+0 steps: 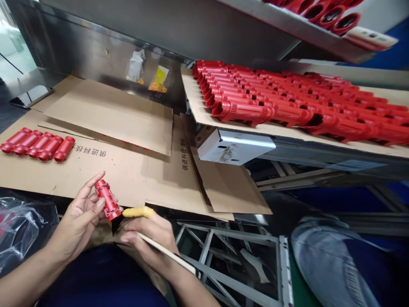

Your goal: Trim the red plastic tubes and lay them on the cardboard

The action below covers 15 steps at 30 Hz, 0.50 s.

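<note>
Red tube (109,198) near cardboard (124,172), bracket (247,148), clear plastic (27,230)

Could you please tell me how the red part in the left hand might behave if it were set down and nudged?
The red part may roll, given its rounded, tube-like body, though its raised details could check that. It is probably stiff, showing no bend in the left hand. Its shiny surface suggests it could be somewhat slippery.

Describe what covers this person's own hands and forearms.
The left hand is ungloved, with no ring or marking visible. The right hand wears a yellow finger cover on its index finger. No sleeve shows on the left forearm or right forearm.
</note>
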### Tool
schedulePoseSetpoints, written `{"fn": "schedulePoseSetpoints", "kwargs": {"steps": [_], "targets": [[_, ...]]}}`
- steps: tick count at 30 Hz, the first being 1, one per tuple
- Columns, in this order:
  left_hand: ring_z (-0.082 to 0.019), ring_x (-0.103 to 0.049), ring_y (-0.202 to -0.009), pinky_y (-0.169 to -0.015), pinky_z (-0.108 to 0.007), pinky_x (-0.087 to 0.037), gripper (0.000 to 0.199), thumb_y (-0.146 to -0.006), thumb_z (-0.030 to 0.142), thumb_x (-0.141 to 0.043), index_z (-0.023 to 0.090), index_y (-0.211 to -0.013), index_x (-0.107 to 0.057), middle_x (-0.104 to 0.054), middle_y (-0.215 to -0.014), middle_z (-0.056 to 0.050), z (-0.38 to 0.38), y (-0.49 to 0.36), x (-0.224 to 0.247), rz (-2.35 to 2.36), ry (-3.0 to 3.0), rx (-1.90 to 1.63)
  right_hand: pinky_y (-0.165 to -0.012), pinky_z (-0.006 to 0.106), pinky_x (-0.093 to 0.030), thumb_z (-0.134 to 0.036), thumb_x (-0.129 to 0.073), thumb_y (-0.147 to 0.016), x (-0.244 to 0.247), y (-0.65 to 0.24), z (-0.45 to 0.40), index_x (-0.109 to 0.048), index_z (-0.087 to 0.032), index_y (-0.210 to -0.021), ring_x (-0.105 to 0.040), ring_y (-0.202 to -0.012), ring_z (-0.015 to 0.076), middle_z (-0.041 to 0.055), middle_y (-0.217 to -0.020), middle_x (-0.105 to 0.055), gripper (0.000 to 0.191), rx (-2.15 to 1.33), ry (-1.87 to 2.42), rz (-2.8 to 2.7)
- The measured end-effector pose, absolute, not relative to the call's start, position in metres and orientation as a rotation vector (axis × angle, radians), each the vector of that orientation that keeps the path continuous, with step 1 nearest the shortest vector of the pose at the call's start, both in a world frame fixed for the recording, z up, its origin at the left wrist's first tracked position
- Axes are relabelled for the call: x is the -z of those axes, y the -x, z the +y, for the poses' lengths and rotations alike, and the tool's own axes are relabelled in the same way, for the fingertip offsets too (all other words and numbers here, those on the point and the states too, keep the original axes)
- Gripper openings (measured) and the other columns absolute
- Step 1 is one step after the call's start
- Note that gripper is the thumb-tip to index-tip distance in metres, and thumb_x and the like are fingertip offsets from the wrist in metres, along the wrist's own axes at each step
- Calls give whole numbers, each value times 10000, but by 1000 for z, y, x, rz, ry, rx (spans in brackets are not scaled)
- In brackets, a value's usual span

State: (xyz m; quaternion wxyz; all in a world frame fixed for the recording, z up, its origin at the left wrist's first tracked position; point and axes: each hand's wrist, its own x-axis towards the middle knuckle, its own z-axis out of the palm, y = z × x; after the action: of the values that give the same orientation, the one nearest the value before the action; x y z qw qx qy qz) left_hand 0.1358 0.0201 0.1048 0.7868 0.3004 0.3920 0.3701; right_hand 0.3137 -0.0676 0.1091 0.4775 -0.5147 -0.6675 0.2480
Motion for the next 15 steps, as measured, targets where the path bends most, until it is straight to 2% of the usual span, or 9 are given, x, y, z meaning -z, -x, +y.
{"fn": "schedulePoseSetpoints", "kwargs": {"steps": [2, 5, 10, 15], "targets": [[-158, -681, -853, -786, -274, -611, 747, -808, 395, -867, 335, -1464, -514, -666, -1024, -34, 23, -132, -104, 861, -647, -813, -914, 272, -618, -196, -783, -928, -113, -319, -72, -754, -194, -1114, -749, -1030, 193, 97, -1112, -776, 188, -597, 1197, -1589], [-189, -696, -872, -731, -279, -613, 688, -740, 404, -917, 249, -1307, -560, -696, -1070, -80, 24, -130, -101, 865, -612, -800, -928, 293, -638, -98, -732, -939, -114, -318, -77, -700, -237, -1319, -747, -1090, 201, 93, -1212, -761, 406, -614, 1076, -1579], [-201, -703, -903, -742, -280, -611, 731, -698, 408, -945, 254, -1301, -562, -715, -1097, -88, 21, -130, -100, 861, -553, -746, -897, 325, -660, -109, -747, -929, -107, -311, -75, -752, -218, -1236, -759, -1045, 215, 130, -1275, -728, 326, -679, 1072, -1538], [-198, -703, -966, -793, -262, -603, 677, -688, 366, -954, 277, -1277, -633, -715, -1098, -70, 22, -128, -101, 855, -487, -744, -906, 329, -653, -84, -748, -914, -106, -312, -73, -726, -241, -1303, -753, -1047, 219, 96, -1218, -759, 420, -654, 1074, -1566]]}}
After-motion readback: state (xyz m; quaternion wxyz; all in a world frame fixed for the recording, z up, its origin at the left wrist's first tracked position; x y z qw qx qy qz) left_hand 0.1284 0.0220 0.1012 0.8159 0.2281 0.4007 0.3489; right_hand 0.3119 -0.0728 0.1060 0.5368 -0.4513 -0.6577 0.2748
